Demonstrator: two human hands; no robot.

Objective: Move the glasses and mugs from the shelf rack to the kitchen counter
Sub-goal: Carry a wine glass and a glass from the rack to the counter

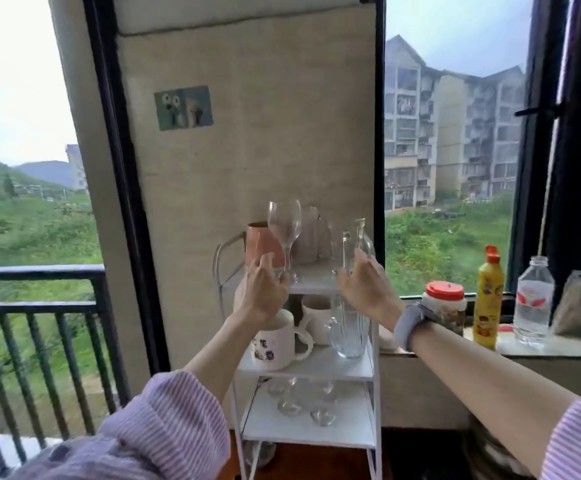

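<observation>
Fingers of my left hand spread loose at foot of wine glass, touching or just short, cannot tell; nothing gripped yet. Right hand reaches toward clear glass on same top tier; its fingers half-curled, grip hidden behind hand, cannot tell. White mugs and ribbed glass wait on middle tier of shelf rack, more glasses below. Step, I judge: first pick-up, rack full. Next: close round stem, lift straight up, clear pink jug just behind, carry to counter.
</observation>
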